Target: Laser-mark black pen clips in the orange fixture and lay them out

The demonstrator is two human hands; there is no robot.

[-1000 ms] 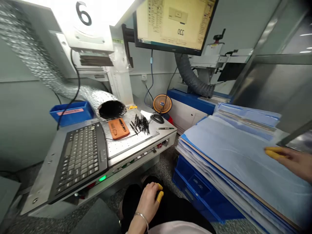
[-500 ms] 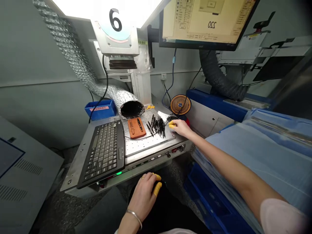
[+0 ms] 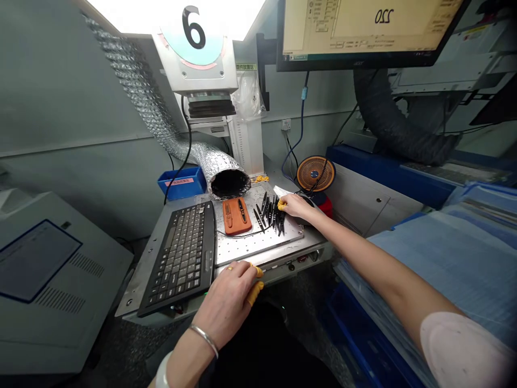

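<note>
My right hand [image 3: 295, 207], with yellow finger cots, reaches to the right side of a pile of slim black pointed pieces [image 3: 275, 216] on the metal plate. Its fingertips are closed together at the pile; whatever they pinch is hidden. My left hand [image 3: 232, 293], also in yellow finger cots, hovers by the table's front edge, beside the keyboard's near corner. Its thumb and index finger are slightly apart, with nothing visible between them. An orange fixture [image 3: 230, 226] lies left of the pile; one black piece [image 3: 242, 210] rests in its right recess, and the left recess shows no black piece.
A black keyboard [image 3: 181, 253] fills the table's left side. Behind the fixture are a foil duct [image 3: 212, 164] and a blue bin [image 3: 189, 186]. The machine head [image 3: 197, 70] and a monitor [image 3: 359, 37] hang above. A small fan [image 3: 316, 173] stands back right.
My right hand has moved left onto the black pieces, its fingers closing there. My left hand has risen from over my lap toward the table's edge. The view has shifted slightly.
</note>
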